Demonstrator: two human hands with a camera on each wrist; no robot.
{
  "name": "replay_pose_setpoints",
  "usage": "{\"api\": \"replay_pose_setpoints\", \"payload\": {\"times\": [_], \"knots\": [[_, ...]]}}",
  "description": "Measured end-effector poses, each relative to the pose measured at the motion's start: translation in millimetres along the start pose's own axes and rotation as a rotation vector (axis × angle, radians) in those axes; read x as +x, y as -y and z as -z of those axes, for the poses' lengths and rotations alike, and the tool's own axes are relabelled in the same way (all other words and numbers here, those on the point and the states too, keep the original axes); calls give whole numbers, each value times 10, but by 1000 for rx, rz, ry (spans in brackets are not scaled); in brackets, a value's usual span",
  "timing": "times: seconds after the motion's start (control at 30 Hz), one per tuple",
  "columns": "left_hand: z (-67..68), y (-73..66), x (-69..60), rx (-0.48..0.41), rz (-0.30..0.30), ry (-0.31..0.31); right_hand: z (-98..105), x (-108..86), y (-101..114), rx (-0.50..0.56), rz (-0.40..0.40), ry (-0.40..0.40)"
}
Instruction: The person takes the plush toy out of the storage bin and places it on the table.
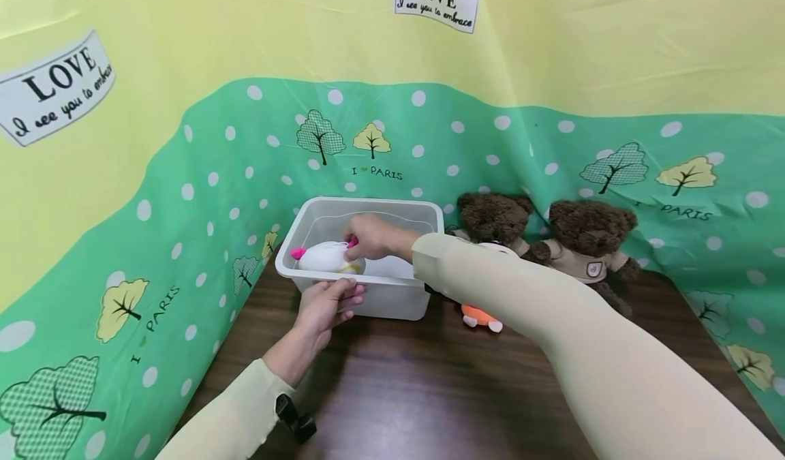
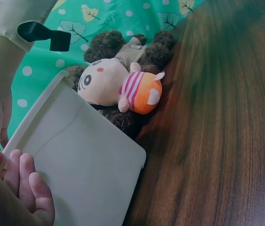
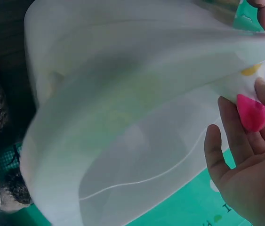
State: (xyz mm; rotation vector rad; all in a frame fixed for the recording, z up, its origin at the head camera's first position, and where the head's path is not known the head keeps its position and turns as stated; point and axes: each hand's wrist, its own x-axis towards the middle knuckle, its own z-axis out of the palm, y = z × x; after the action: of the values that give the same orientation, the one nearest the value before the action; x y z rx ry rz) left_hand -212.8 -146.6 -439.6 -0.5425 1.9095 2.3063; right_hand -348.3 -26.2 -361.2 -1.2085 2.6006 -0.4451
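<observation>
A white plush toy (image 1: 321,257) with bright pink parts and a yellow mark lies inside a whitish plastic bin (image 1: 392,300). My right hand (image 1: 371,236) reaches into the bin and holds the toy by a pink part (image 3: 253,113), which sits between the thumb and fingers in the right wrist view. At the bin's near side, my left hand (image 1: 325,304) grips the rim, thumb on top and fingers against the outer wall. The left wrist view shows those fingers (image 2: 26,176) curled by the wall.
Two brown teddy bears (image 1: 493,218) in beige tops sit right of the bin against the green and yellow cloth (image 1: 429,126). A doll in orange and pink stripes (image 2: 141,94) lies before them, partly behind my right sleeve in the head view. Dark wooden table (image 1: 417,392) underneath.
</observation>
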Motion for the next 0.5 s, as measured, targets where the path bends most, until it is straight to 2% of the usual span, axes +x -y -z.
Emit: {"api": "replay_pose_setpoints", "payload": {"times": [0.27,0.5], "knots": [[-2,-13,1,4,-5,-1,33,-52,6,20,18,-113],[-11,-8,-11,1,2,-21,75,-105,11,57,50,-150]]}}
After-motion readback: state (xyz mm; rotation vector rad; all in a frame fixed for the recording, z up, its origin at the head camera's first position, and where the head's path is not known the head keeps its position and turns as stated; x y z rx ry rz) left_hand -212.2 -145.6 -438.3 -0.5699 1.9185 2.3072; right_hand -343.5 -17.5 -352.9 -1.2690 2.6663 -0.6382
